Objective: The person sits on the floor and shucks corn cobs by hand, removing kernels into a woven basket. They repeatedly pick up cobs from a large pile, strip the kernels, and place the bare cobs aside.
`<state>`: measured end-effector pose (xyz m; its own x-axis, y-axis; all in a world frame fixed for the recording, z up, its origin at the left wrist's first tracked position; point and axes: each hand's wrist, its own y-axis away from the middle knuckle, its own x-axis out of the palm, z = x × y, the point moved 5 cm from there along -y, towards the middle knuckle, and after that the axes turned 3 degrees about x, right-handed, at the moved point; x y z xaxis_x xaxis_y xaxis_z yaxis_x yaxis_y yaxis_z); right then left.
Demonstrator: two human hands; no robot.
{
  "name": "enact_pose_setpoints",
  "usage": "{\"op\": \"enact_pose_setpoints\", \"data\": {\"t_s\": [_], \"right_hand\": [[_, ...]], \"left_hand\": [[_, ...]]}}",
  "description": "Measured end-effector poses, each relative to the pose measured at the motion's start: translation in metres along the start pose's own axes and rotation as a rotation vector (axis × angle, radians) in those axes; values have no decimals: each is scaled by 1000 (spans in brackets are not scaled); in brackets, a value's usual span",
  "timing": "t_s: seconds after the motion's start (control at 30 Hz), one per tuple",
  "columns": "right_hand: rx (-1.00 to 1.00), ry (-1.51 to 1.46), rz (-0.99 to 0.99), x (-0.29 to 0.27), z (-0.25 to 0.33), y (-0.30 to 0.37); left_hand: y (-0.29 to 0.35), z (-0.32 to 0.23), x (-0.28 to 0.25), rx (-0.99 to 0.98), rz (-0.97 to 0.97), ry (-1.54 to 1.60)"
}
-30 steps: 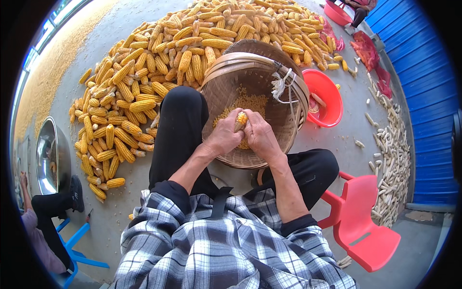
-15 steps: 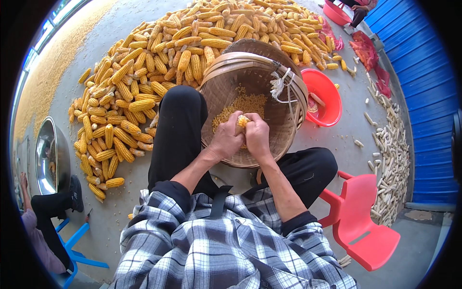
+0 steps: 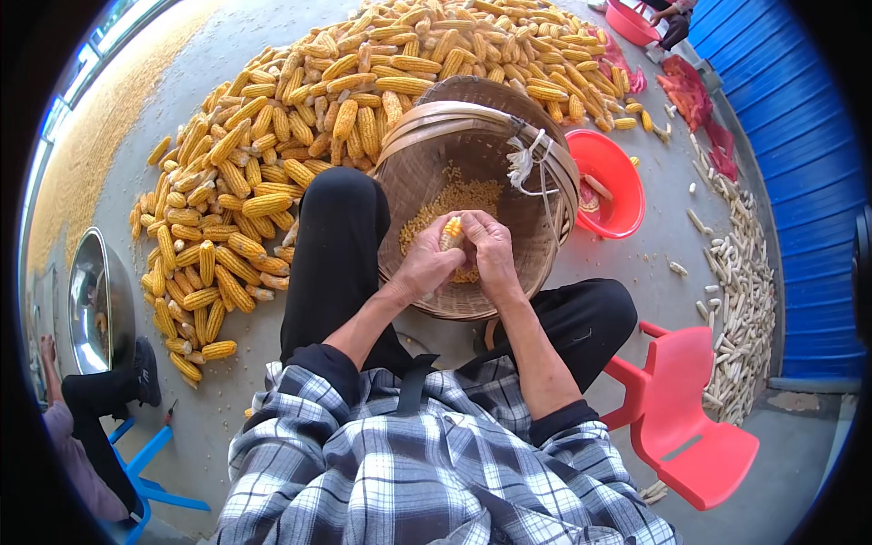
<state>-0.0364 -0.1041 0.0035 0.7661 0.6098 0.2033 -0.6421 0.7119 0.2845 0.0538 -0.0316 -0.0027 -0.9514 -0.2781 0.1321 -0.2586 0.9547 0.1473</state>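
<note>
Over the woven basket [image 3: 530, 234] between my knees, my two hands meet around a partly shelled corn cob [image 3: 451, 232]. My left hand [image 3: 427, 262] is wrapped around its lower part. Closed against its right side, my right hand [image 3: 490, 252] has the thumb and fingers near the upper end. Some yellow kernels still show on the cob's top; its lower end is hidden by my fingers. Loose corn kernels [image 3: 468, 193] lie in the basket below. White cord [image 3: 522, 163] is tied on the basket's handle.
A large heap of corn ears [image 3: 245, 195] spreads beyond my left knee. Right of the basket stands a red basin [image 3: 622, 195]. Bare cobs [image 3: 731, 309] lie along the blue wall [image 3: 799, 182], near a red chair [image 3: 681, 409]. At left are a metal bowl [image 3: 113, 300] and a seated person [image 3: 86, 445].
The cob now stands more upright and shows more of its length. My right hand has shifted its fingers up over the cob's right side.
</note>
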Motion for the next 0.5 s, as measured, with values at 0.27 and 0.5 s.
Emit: {"op": "enact_pose_setpoints", "data": {"t_s": [0.27, 0.5], "right_hand": [[-78, -250, -311, -16, -32, -14], [96, -178, -20, -6, -9, -6]], "left_hand": [[-7, 16, 14, 265, -90, -298], [-9, 8, 0, 112, -143, -77]]}}
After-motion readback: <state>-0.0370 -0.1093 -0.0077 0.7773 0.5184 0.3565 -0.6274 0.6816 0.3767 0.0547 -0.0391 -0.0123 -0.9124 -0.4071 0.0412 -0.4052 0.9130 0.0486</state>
